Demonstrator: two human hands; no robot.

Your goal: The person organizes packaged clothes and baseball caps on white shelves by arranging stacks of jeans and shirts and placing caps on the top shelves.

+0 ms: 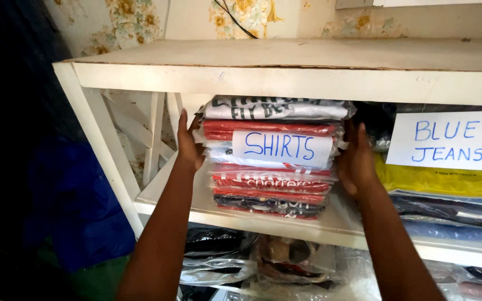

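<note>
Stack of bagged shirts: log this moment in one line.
left hand: flat on stack's left side | right hand: flat on right side | stack of bagged shirts: on white shelf, paper label in front

A clothes stockroom: bagged folded garments (271,161) on white labelled shelves (285,72).

soft daylight is falling evenly on the shelf top (285,56) and the wallpaper (135,19), leaving them pale and a bit washed out. the left edge is sinking into near black. glare is glinting off the plastic bags (218,267) below. the shelf edges are bowing slightly toward the corners, and the forearms are blurring a little near the bottom
</note>
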